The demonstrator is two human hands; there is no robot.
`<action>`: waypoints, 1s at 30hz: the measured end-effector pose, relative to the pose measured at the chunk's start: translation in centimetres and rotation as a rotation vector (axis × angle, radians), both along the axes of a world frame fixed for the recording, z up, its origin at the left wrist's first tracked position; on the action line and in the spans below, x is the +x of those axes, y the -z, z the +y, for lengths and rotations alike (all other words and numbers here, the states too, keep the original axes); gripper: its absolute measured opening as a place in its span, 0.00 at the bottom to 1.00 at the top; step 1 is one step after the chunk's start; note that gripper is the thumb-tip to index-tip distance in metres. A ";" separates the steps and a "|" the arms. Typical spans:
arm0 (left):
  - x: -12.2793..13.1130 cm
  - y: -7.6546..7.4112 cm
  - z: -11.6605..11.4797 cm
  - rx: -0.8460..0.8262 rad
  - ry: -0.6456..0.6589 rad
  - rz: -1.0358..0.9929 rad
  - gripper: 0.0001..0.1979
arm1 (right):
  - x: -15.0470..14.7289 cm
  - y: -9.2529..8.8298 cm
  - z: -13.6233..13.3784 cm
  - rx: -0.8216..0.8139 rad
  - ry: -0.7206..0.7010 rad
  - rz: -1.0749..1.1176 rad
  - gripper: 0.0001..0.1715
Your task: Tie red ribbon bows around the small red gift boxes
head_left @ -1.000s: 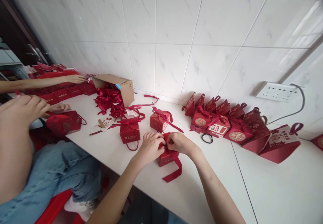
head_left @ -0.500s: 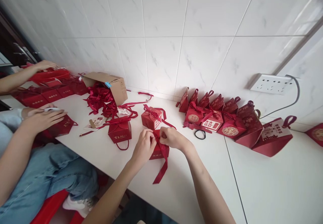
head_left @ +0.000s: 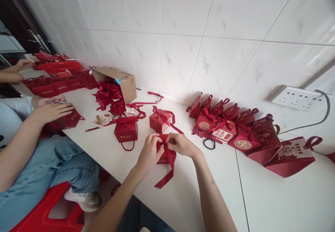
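Note:
A red gift box (head_left: 162,159) stands on the white table between my hands, partly hidden by them. Dark red ribbon (head_left: 169,171) runs over its top, and one tail hangs down the front onto the table. My left hand (head_left: 149,151) pinches the ribbon at the box's top from the left. From the right, the thumb and fingers of my right hand (head_left: 180,144) are closed on the ribbon at the same spot. Just behind is a small red box with a bow (head_left: 160,119). Left of my hands sits another red box (head_left: 126,131) with a cord loop in front.
A cardboard carton (head_left: 128,85) spills red ribbons (head_left: 110,94). Several red boxes (head_left: 222,131) line the wall at right, near a black hair tie (head_left: 209,143) and a power strip (head_left: 294,97). At left, a co-worker's hand (head_left: 53,115) rests on a red box (head_left: 70,119).
The view has turned slightly left, so things appear shifted. My hands stay at the ribbon with small finger movements. At far left, another person's hand has drawn back from the red basket.

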State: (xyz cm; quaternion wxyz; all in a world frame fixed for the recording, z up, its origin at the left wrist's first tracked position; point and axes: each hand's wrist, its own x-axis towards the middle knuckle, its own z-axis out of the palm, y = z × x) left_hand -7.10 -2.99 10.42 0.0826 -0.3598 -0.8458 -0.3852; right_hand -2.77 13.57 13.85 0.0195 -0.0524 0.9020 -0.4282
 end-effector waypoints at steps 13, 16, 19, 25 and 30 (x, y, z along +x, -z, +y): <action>-1.3 -0.3 0.1 0.095 -0.017 -0.005 0.04 | 0.4 0.0 -1.2 0.036 0.084 -0.001 0.03; -1.5 -0.3 -0.1 0.115 0.010 -0.017 0.04 | 0.8 0.0 -2.2 0.052 0.141 0.032 0.04; -1.8 -0.2 -0.6 0.126 0.014 -0.038 0.04 | 1.7 0.0 -2.8 0.017 0.128 0.044 0.03; -3.0 0.0 -1.7 0.151 -0.007 -0.182 0.05 | 3.3 0.3 -3.5 -0.018 0.137 -0.024 0.05; -4.0 -0.4 -1.6 0.224 0.020 -0.334 0.04 | 3.5 0.7 -4.0 -0.025 0.228 -0.025 0.09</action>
